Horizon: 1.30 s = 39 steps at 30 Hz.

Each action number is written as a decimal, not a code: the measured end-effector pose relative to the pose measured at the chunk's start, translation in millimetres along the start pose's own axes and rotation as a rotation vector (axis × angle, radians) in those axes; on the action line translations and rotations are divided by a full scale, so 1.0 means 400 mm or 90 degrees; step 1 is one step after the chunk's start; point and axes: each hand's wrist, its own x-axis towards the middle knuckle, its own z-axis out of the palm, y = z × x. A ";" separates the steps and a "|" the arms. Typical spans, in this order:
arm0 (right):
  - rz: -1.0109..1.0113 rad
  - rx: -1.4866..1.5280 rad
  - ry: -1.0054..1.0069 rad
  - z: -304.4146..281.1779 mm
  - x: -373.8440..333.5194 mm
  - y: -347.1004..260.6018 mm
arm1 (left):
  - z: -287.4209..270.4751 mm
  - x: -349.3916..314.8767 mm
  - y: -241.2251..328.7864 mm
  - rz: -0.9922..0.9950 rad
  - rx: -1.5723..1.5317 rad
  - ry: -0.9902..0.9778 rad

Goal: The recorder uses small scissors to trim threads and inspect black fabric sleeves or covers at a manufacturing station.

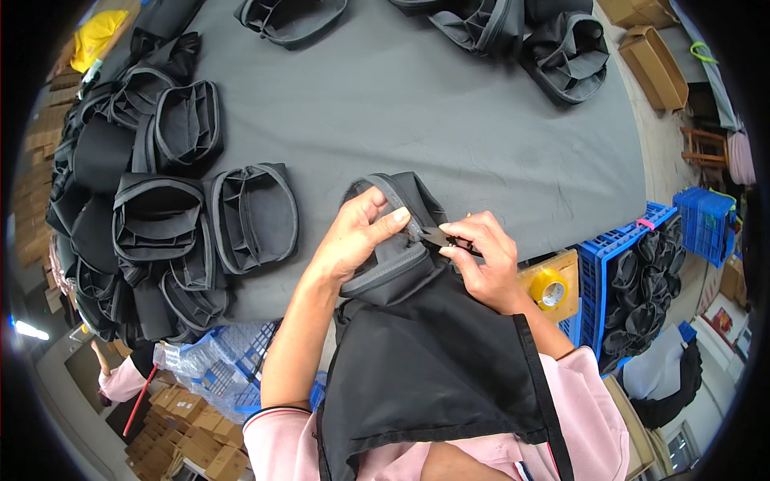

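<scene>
A black zippered fabric case (391, 268) lies open at the table's near edge, in front of my body. My left hand (353, 234) grips its rim, thumb on top of the grey zipper edge and fingers reaching inside. In my right hand (487, 255) is a small pair of thread snips (451, 240), dark with metal blades, pinched between thumb and fingers. The blade tips touch or nearly touch the case's edge beside my left thumb. Whether a thread lies between the blades is too small to tell.
Several similar open cases (255, 218) are piled on the left of the grey-covered table (481, 128); more (565, 64) sit at the far right. To the right stand a yellow tape roll (549, 289) and a blue crate (592, 276) of cases. A person's pink sleeve (124, 385) shows at lower left.
</scene>
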 end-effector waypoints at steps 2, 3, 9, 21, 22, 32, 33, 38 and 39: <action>-0.063 -0.073 -0.039 -0.009 0.025 -0.016 | 0.012 -0.015 0.024 0.007 -0.058 0.031; -0.115 -0.155 -0.072 -0.020 0.039 -0.027 | 0.006 -0.022 0.020 0.006 -0.003 0.025; -0.173 -0.050 -0.061 -0.054 0.048 -0.104 | -0.009 -0.087 0.022 0.022 -0.136 -0.066; 0.310 0.333 -0.078 -0.009 0.052 -0.034 | -0.171 -0.344 0.297 0.666 -0.408 0.462; 0.285 0.305 -0.075 -0.007 0.046 -0.018 | -0.205 -0.393 0.338 0.759 -0.372 0.499; 0.274 0.236 -0.076 0.033 0.203 0.055 | -0.334 -0.397 0.231 0.762 -0.076 1.027; 0.278 0.275 -0.104 0.047 0.262 0.035 | -0.298 -0.372 0.243 0.756 0.088 1.073; 0.103 0.050 -0.116 0.112 0.573 0.102 | -0.206 -0.149 0.290 0.688 0.473 0.758; 0.016 -0.009 -0.102 0.137 0.636 0.108 | -0.203 -0.107 0.291 0.664 0.469 0.686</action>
